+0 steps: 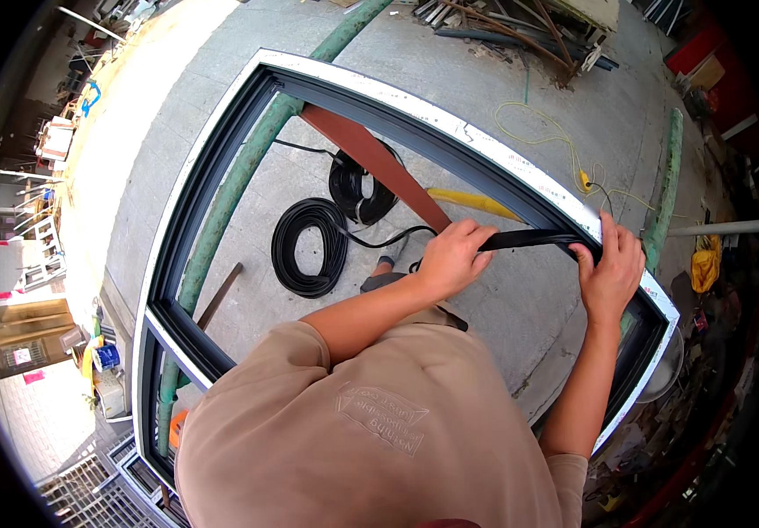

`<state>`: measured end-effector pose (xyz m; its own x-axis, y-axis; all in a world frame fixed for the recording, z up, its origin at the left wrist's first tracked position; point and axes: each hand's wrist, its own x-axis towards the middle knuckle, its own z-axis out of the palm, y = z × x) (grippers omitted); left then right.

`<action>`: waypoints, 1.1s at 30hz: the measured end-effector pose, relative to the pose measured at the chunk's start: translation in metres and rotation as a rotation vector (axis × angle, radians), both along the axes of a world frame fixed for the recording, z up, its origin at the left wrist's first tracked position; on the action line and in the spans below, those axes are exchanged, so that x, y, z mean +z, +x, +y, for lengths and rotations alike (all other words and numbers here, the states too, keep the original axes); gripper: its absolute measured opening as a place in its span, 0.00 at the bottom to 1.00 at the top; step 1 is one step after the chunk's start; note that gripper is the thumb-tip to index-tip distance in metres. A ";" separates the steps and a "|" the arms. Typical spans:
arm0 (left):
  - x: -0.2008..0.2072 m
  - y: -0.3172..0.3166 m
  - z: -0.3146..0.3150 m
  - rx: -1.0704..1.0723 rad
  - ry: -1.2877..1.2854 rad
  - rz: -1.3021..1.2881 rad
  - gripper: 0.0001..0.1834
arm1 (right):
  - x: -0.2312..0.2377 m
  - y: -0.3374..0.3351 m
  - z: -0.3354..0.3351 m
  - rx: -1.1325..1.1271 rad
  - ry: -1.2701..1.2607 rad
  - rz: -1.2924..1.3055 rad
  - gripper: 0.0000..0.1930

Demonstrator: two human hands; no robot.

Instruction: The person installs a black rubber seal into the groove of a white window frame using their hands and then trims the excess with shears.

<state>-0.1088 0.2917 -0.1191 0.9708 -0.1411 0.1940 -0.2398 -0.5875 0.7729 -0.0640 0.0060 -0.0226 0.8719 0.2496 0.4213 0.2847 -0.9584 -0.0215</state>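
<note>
Seen from the head camera, a worker's left hand [457, 257] pinches a flat black strip [529, 238] that runs toward 3 o'clock to the right hand [612, 268]. There the fingers lie close together over the white-edged frame [467, 132], thumb apart; whether they pinch the strip cannot be told. At 9 o'clock from the left hand, a black coil [282, 251] sits on the ground; snagged loops could twist the strip.

Tan short-sleeved shirt [353, 471] — pale outlined print [382, 417] in front.
</note>
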 end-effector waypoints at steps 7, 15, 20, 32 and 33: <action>-0.029 0.008 -0.013 0.006 0.171 0.197 0.18 | -0.004 0.002 -0.002 0.001 -0.008 -0.017 0.39; -0.099 0.007 -0.011 -0.153 -0.024 0.278 0.17 | -0.003 0.000 -0.005 -0.011 -0.020 -0.029 0.39; -0.120 0.008 0.006 -0.141 0.051 0.413 0.20 | 0.000 0.006 0.002 0.021 -0.019 -0.032 0.37; -0.071 0.036 0.112 -0.195 -0.523 0.729 0.14 | 0.001 0.006 0.002 0.007 -0.025 -0.032 0.38; -0.046 0.041 0.129 -0.196 -0.630 0.717 0.15 | 0.000 0.006 0.001 0.000 -0.021 -0.029 0.38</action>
